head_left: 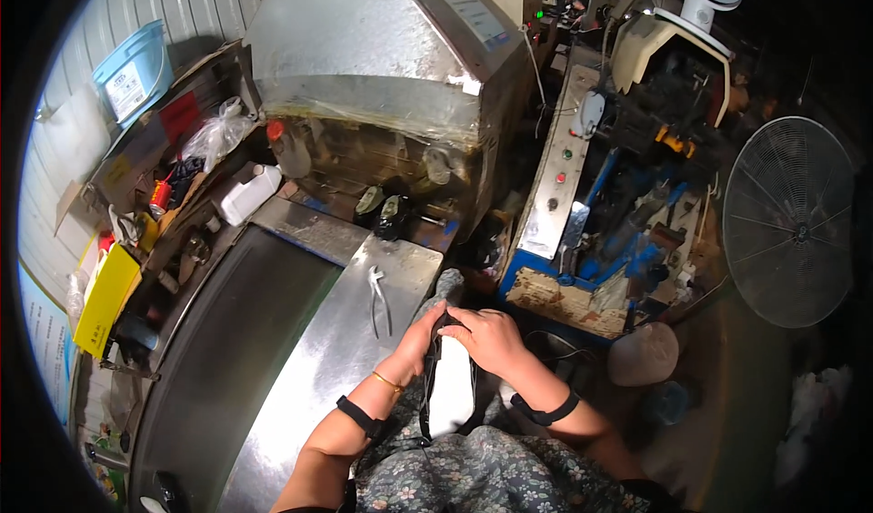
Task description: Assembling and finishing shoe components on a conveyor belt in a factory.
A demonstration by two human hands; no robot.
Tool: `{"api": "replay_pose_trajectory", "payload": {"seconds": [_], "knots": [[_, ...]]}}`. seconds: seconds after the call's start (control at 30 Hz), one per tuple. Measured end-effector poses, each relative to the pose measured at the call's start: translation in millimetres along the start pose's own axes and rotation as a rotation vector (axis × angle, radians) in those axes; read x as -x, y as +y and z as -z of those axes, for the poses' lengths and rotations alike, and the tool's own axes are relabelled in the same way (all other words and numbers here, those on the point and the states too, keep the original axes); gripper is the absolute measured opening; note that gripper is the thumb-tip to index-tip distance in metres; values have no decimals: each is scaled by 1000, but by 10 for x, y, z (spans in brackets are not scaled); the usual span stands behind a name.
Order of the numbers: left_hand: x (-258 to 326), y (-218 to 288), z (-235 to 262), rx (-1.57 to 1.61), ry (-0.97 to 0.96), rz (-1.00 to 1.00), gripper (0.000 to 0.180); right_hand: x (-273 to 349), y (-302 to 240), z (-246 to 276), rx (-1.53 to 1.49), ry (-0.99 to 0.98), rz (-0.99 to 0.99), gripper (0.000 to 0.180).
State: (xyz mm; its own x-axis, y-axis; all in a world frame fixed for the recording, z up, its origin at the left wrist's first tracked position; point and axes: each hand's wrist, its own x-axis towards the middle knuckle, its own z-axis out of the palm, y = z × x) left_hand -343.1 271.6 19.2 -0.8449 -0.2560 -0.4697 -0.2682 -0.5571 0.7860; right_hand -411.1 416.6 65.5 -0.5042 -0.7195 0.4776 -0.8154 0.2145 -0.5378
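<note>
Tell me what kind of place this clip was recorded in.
Most likely a small shoe-making workshop. Both hands, left hand and right hand, hold a black-and-white shoe beside a steel worktable with pliers. A large metal machine, a conveyor belt and a floor fan surround it.

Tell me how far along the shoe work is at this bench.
Done: two dark shoes sit at the mouth of the metal machine. In hand: the left hand and right hand both grip a black-and-white shoe over the lap. Left: that shoe is not yet on the belt; the pliers lie unused on the steel plate.
</note>
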Motion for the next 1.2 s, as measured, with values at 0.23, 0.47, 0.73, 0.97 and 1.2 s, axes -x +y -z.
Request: {"api": "replay_pose_trajectory", "payload": {"seconds": [0.23, 0.47, 0.73, 0.97, 1.2], "knots": [[-59, -205, 2, -64, 103, -47, 33, -112, 161, 124, -165, -271, -139, 29], [-259, -447, 359, -316, 142, -191, 34, -108, 350, -108, -395, -431, -275, 39], [-113, -243, 446, -773, 29, -549, 47, 1056, 344, -804, -662, -103, -640, 25], [59, -465, 664, -278, 37, -321, 45, 599, 352, -715, -1170, -314, -1254, 57], [64, -531, 665, -377, 48, -310, 43, 506, 349, -842, -98, -609, -487, 54]]}}
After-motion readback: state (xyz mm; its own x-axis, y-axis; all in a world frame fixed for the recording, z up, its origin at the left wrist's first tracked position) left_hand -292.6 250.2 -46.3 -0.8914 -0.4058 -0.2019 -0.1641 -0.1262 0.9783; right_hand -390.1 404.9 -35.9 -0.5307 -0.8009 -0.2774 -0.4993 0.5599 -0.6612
